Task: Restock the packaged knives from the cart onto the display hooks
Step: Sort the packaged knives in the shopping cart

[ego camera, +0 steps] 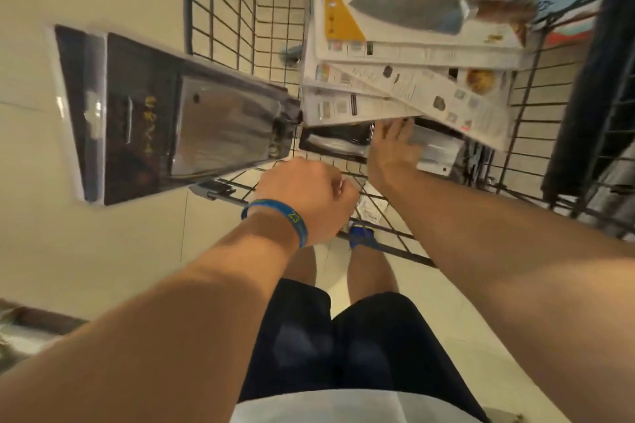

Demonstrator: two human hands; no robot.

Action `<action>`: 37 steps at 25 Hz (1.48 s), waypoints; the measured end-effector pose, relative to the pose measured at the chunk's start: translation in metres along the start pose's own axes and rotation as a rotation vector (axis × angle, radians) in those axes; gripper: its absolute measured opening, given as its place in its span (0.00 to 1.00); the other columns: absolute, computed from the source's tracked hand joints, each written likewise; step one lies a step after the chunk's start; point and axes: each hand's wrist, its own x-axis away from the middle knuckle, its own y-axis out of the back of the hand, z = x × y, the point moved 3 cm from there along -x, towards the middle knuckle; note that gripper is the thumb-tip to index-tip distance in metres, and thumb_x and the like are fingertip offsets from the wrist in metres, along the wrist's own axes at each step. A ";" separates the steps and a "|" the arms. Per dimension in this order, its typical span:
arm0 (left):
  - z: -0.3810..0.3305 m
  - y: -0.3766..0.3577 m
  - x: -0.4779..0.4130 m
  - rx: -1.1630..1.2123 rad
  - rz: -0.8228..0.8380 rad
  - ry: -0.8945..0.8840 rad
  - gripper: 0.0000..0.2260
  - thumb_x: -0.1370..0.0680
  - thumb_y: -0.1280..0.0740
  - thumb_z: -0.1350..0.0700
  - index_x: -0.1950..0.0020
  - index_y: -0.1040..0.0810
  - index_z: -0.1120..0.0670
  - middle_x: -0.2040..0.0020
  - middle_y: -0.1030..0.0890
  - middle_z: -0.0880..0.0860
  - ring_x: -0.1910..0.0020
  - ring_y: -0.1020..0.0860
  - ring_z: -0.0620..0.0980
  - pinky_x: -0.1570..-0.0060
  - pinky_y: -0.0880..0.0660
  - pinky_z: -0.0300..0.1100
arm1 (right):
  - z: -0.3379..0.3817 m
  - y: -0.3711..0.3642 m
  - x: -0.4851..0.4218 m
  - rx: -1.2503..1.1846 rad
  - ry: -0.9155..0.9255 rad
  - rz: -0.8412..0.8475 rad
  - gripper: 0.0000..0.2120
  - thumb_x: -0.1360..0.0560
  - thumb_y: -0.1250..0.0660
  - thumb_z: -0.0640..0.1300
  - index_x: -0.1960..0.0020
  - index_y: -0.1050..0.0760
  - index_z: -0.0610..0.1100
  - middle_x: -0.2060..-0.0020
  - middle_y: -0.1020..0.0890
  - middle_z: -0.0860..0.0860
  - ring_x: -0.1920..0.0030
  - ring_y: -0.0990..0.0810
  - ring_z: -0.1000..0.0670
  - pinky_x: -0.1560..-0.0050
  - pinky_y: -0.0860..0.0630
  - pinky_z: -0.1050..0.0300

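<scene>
Right now the left hand [309, 196] is clenched on the handle end of a dark boxed cleaver pack [171, 113], held out beside the cart [220, 10]. Right hand [391, 151] lies flat and unclenched on another dark pack [436, 151] under the white packs [412, 45]. Stiff card, slick plastic, probably blade-heavy; best gripped at an edge.

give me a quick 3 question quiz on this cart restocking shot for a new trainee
1. True or false: the left hand holds a dark cleaver package out over the cart's left side.
2. The right hand reaches toward: A) a display hook B) a dark package under the white ones C) the cart handle
3. What colour is the triangle on the top white knife package in the cart?

Key: 1 true; 2 B; 3 yellow.
</scene>
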 end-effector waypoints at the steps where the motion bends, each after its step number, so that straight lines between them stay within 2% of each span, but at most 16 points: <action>1: 0.000 0.000 0.001 0.003 0.007 0.009 0.19 0.28 0.46 0.41 0.71 0.29 0.52 0.74 0.27 0.48 0.72 0.29 0.49 0.72 0.39 0.39 | 0.001 -0.005 -0.004 -0.012 -0.012 0.008 0.34 0.15 0.46 0.48 0.18 0.61 0.41 0.19 0.54 0.37 0.19 0.53 0.35 0.29 0.39 0.27; 4: -0.001 0.000 0.003 0.005 -0.004 0.006 0.19 0.28 0.47 0.41 0.72 0.31 0.51 0.74 0.29 0.47 0.72 0.31 0.47 0.71 0.38 0.40 | -0.001 -0.012 -0.018 0.010 0.027 -0.119 0.32 0.15 0.45 0.42 0.19 0.59 0.36 0.20 0.48 0.33 0.21 0.46 0.33 0.28 0.37 0.29; 7: 0.000 -0.001 0.002 0.013 -0.012 -0.001 0.19 0.29 0.48 0.40 0.72 0.32 0.51 0.74 0.30 0.47 0.73 0.32 0.46 0.71 0.39 0.40 | 0.002 -0.011 -0.021 -0.099 0.064 -0.179 0.25 0.15 0.51 0.35 0.21 0.52 0.31 0.21 0.48 0.31 0.21 0.49 0.32 0.24 0.47 0.33; 8: 0.000 -0.001 0.002 0.015 -0.015 -0.008 0.19 0.29 0.49 0.40 0.72 0.32 0.51 0.74 0.30 0.47 0.73 0.33 0.45 0.71 0.40 0.40 | 0.003 -0.012 -0.019 -0.121 0.058 -0.200 0.25 0.15 0.49 0.36 0.21 0.52 0.31 0.22 0.46 0.31 0.21 0.47 0.32 0.24 0.43 0.34; 11: 0.000 -0.001 0.002 0.015 -0.031 -0.027 0.20 0.29 0.50 0.40 0.73 0.33 0.52 0.76 0.31 0.47 0.74 0.33 0.46 0.73 0.42 0.38 | -0.008 -0.010 -0.015 0.029 0.139 -0.249 0.41 0.24 0.29 0.51 0.23 0.47 0.34 0.28 0.34 0.33 0.28 0.33 0.35 0.37 0.24 0.42; 13: 0.000 0.000 0.002 0.022 -0.033 -0.023 0.21 0.29 0.50 0.40 0.73 0.32 0.52 0.76 0.32 0.47 0.74 0.33 0.46 0.73 0.41 0.38 | -0.023 -0.006 -0.016 0.089 0.219 -0.260 0.46 0.31 0.23 0.62 0.26 0.40 0.40 0.33 0.28 0.39 0.33 0.27 0.40 0.42 0.22 0.45; 14: 0.000 0.000 0.002 0.026 -0.031 -0.020 0.21 0.29 0.50 0.40 0.73 0.32 0.52 0.76 0.32 0.47 0.74 0.32 0.46 0.73 0.41 0.38 | -0.029 -0.007 -0.016 0.106 0.245 -0.288 0.46 0.31 0.23 0.63 0.26 0.39 0.41 0.34 0.27 0.40 0.34 0.27 0.41 0.42 0.22 0.44; 17: -0.001 0.000 0.005 0.025 -0.036 -0.026 0.21 0.28 0.48 0.40 0.73 0.33 0.52 0.76 0.32 0.47 0.74 0.33 0.46 0.73 0.41 0.38 | -0.029 -0.015 -0.015 0.167 0.184 -0.301 0.48 0.29 0.24 0.56 0.23 0.47 0.39 0.31 0.30 0.36 0.30 0.30 0.36 0.38 0.25 0.38; 18: -0.002 -0.001 0.006 0.024 -0.042 -0.033 0.21 0.27 0.47 0.41 0.73 0.33 0.53 0.76 0.32 0.47 0.74 0.33 0.46 0.73 0.41 0.38 | -0.024 -0.017 -0.015 0.136 0.155 -0.290 0.45 0.26 0.26 0.54 0.23 0.48 0.36 0.30 0.31 0.34 0.29 0.31 0.35 0.38 0.24 0.37; 20: -0.001 0.000 0.007 0.029 -0.049 -0.038 0.21 0.27 0.47 0.41 0.74 0.33 0.53 0.77 0.32 0.47 0.75 0.32 0.46 0.73 0.40 0.39 | -0.013 -0.014 -0.015 0.057 0.127 -0.285 0.31 0.20 0.39 0.45 0.24 0.47 0.31 0.30 0.31 0.31 0.29 0.31 0.34 0.40 0.23 0.36; 22: -0.001 0.000 0.005 0.036 -0.047 -0.042 0.20 0.27 0.47 0.41 0.74 0.34 0.53 0.77 0.32 0.47 0.75 0.32 0.47 0.72 0.39 0.39 | -0.010 -0.010 -0.016 0.034 0.096 -0.295 0.27 0.20 0.48 0.40 0.24 0.46 0.29 0.30 0.31 0.30 0.29 0.30 0.33 0.42 0.22 0.36; 24: -0.002 0.001 0.006 0.046 -0.048 -0.046 0.20 0.27 0.46 0.42 0.73 0.33 0.53 0.77 0.31 0.48 0.75 0.31 0.49 0.72 0.38 0.40 | -0.010 -0.011 -0.017 0.028 0.089 -0.289 0.28 0.21 0.48 0.39 0.24 0.46 0.28 0.30 0.30 0.30 0.29 0.30 0.32 0.41 0.22 0.35; 26: -0.003 0.002 0.006 0.048 -0.049 -0.055 0.20 0.26 0.47 0.42 0.73 0.33 0.53 0.76 0.31 0.49 0.74 0.30 0.50 0.71 0.35 0.41 | -0.009 -0.014 -0.017 0.070 0.078 -0.286 0.29 0.19 0.42 0.41 0.24 0.46 0.28 0.30 0.30 0.31 0.28 0.30 0.32 0.37 0.25 0.34; 29: -0.002 0.001 0.007 0.053 -0.046 -0.061 0.21 0.26 0.47 0.41 0.72 0.33 0.53 0.76 0.31 0.49 0.74 0.30 0.50 0.71 0.36 0.41 | -0.005 -0.014 -0.016 0.125 0.035 -0.263 0.41 0.24 0.30 0.51 0.24 0.46 0.29 0.31 0.28 0.33 0.30 0.28 0.35 0.37 0.25 0.36; 32: -0.003 0.003 0.007 0.050 -0.054 -0.073 0.20 0.26 0.46 0.42 0.72 0.32 0.53 0.76 0.31 0.49 0.74 0.30 0.49 0.71 0.37 0.40 | -0.005 -0.012 -0.018 0.132 0.023 -0.332 0.32 0.22 0.35 0.45 0.25 0.42 0.30 0.35 0.25 0.35 0.35 0.23 0.36 0.40 0.21 0.38; 37: -0.002 0.003 0.008 0.040 -0.058 -0.076 0.20 0.25 0.45 0.43 0.72 0.33 0.53 0.76 0.31 0.49 0.74 0.32 0.48 0.72 0.40 0.40 | 0.002 -0.017 -0.018 0.063 -0.006 -0.317 0.35 0.21 0.37 0.39 0.22 0.50 0.30 0.28 0.34 0.32 0.28 0.32 0.30 0.38 0.24 0.34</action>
